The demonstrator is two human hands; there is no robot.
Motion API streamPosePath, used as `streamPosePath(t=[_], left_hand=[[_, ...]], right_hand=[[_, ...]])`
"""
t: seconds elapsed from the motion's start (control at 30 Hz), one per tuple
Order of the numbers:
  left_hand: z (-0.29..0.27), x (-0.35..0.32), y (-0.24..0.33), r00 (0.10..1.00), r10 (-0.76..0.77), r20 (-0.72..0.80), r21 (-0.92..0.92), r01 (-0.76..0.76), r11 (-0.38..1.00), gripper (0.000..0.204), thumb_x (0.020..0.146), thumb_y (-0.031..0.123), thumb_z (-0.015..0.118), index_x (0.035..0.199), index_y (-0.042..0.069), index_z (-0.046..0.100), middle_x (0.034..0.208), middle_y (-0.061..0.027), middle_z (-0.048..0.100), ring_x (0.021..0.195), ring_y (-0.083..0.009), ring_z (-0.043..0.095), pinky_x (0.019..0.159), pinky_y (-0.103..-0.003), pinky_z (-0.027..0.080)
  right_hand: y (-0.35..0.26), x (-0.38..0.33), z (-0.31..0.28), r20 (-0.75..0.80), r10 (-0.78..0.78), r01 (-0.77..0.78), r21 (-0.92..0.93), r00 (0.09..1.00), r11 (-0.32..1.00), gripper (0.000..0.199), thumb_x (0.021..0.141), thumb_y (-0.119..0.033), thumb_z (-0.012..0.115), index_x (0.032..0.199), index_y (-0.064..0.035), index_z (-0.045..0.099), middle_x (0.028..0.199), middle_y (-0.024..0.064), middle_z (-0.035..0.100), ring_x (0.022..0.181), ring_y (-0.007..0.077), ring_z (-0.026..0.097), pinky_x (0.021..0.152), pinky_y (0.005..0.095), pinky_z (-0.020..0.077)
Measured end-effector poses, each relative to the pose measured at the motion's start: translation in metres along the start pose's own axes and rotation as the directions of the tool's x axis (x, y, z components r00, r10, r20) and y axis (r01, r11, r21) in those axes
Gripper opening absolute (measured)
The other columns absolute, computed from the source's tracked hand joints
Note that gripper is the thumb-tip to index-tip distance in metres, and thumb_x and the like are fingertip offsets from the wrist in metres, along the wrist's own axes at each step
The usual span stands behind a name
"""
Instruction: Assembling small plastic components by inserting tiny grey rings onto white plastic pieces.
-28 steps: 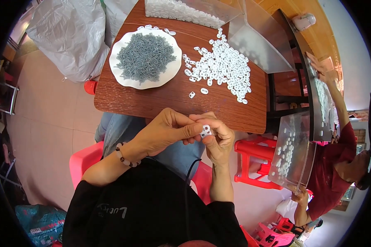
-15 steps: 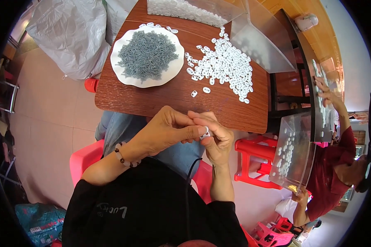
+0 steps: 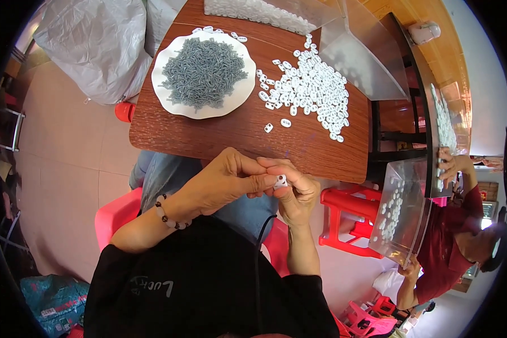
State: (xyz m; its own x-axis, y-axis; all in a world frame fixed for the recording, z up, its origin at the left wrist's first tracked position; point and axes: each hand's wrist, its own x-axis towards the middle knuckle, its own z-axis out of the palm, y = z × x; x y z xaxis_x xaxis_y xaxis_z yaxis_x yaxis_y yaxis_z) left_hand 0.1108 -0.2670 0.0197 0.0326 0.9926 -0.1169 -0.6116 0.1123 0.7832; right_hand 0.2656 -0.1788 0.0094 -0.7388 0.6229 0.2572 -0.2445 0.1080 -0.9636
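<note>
We've got a small white plastic piece (image 3: 280, 181) pinched between both hands, right over our lap and just below the near edge of the wooden table (image 3: 219, 132). Our left hand (image 3: 222, 183) comes in from the left of the piece with thumb and fingertips closed down on it, and our right hand (image 3: 296, 191) cups it from underneath and the right side, fingers curled tight around it. So both hands are clamped on the same little piece, fingertips touching each other around it. Can't make out whether there's anything else tucked in the pinch, it's too small to tell.

Up and away from the grip, on the table, there's a loose pile of white pieces (image 3: 312, 90) of the same kind, with a couple of strays sitting nearer to us. Up and to the left of the grip is a white plate (image 3: 166, 98) heaped with small grey parts (image 3: 203, 70). Our left wrist has a beaded bracelet (image 3: 166, 213) on it.

Off to the right of our hands there's a red plastic stool (image 3: 349, 208), and past that another person in a dark red shirt (image 3: 450, 248) holding a clear plastic tray (image 3: 403, 214) with more white pieces in it. Far up-left of the table sits a big grey plastic bag (image 3: 93, 48) on the floor.
</note>
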Motion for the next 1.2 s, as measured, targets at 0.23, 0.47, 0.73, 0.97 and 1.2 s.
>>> streamPosePath(t=[0.23, 0.47, 0.73, 0.97, 1.2], left_hand=[[0.006, 0.001, 0.004, 1.0, 0.009, -0.015, 0.018, -0.009, 1.0, 0.022, 0.087, 0.017, 0.067, 0.084, -0.004, 0.071, 0.065, -0.0027, 0.059, 0.062, -0.007, 0.047, 0.056, -0.022, 0.037], [0.006, 0.008, -0.003, 0.997, -0.016, -0.076, 0.025, 0.018, 1.0, 0.019, 0.085, 0.015, 0.068, 0.086, -0.004, 0.071, 0.065, -0.0024, 0.059, 0.061, -0.0064, 0.048, 0.055, -0.022, 0.037], [-0.004, 0.018, -0.019, 0.989, -0.033, -0.147, -0.066, 0.023, 0.998, 0.02, 0.087, 0.017, 0.067, 0.086, -0.002, 0.072, 0.066, -0.0028, 0.061, 0.061, -0.0056, 0.05, 0.056, -0.02, 0.04], [-0.011, 0.019, -0.01, 0.994, 0.026, -0.11, 0.043, -0.021, 0.999, 0.026, 0.091, 0.022, 0.061, 0.089, -0.002, 0.07, 0.077, -0.0046, 0.066, 0.067, -0.0057, 0.055, 0.063, -0.02, 0.045], [-0.011, 0.012, -0.009, 0.993, 0.01, -0.121, 0.06, -0.003, 0.998, 0.027, 0.093, 0.024, 0.059, 0.09, 0.0, 0.069, 0.078, -0.0032, 0.066, 0.068, -0.0046, 0.055, 0.065, -0.019, 0.046]], right_hand=[[0.003, -0.002, -0.002, -0.032, -0.055, 0.053, -0.05, 0.998, 0.997, 0.037, 0.089, -0.03, 0.063, 0.1, 0.0049, 0.065, 0.105, 0.0206, 0.065, 0.075, 0.0193, 0.066, 0.061, 0.0261, 0.0541], [0.009, -0.003, 0.0, -0.105, -0.047, 0.047, 0.001, 0.993, 0.999, 0.033, 0.09, -0.026, 0.062, 0.099, 0.0061, 0.065, 0.104, 0.02, 0.066, 0.075, 0.0179, 0.066, 0.061, 0.0261, 0.0529], [0.022, 0.001, -0.007, -0.079, 0.103, -0.098, 0.063, 0.992, 0.993, 0.036, 0.092, -0.025, 0.06, 0.105, 0.0083, 0.062, 0.108, 0.0179, 0.065, 0.075, 0.0161, 0.063, 0.066, 0.027, 0.052], [0.019, 0.008, -0.002, 0.008, 0.081, -0.08, 0.224, 0.997, 0.971, 0.054, 0.097, -0.037, 0.047, 0.125, 0.0091, 0.048, 0.128, 0.0209, 0.052, 0.097, 0.0218, 0.059, 0.084, 0.033, 0.0489], [0.014, 0.006, 0.001, 0.042, 0.149, -0.154, 0.315, 0.988, 0.937, 0.063, 0.097, -0.045, 0.042, 0.129, 0.0087, 0.044, 0.134, 0.0276, 0.044, 0.116, 0.0303, 0.051, 0.097, 0.04, 0.0428]])
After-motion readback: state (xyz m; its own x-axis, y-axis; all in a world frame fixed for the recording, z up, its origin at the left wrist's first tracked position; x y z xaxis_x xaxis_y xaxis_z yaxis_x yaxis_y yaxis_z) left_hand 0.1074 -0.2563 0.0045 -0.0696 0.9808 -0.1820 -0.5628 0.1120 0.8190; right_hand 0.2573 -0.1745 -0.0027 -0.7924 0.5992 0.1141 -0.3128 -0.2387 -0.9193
